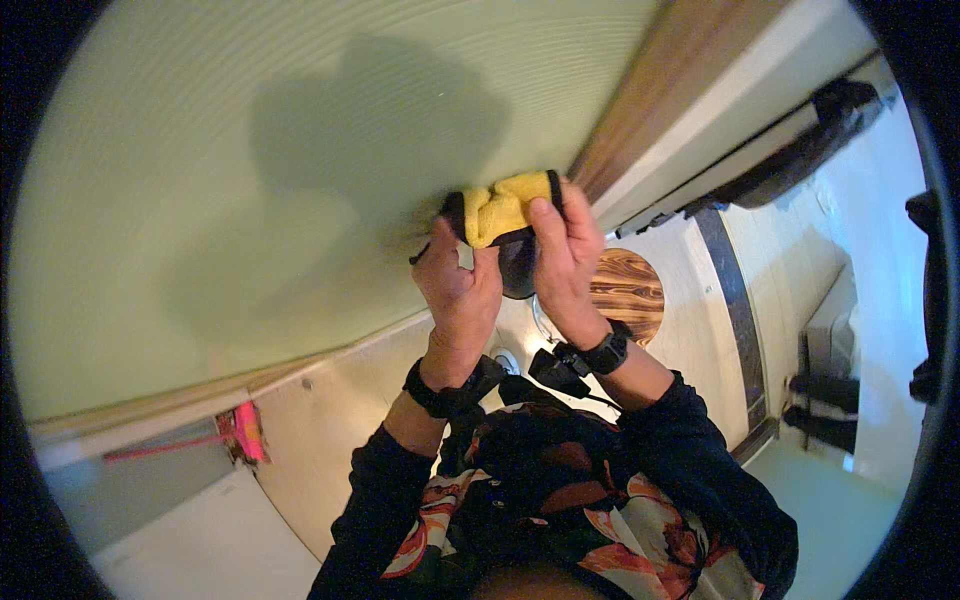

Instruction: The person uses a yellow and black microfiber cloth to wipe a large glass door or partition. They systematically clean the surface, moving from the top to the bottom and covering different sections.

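Observation:
A yellow cloth with dark edging is stretched between my two hands, in front of a pale green wall. My left hand grips its left end, thumb near the dark border. At the other end my right hand pinches the cloth, thumb on the yellow face. Both wrists wear black bands. Whether the cloth touches the wall cannot be told. A dark rounded object shows below the cloth, mostly hidden.
A round wood-grain stool top is beyond my right wrist. Brown wooden trim edges the wall. At lower left are a pink broom head and a white surface. Dark items hang at upper right.

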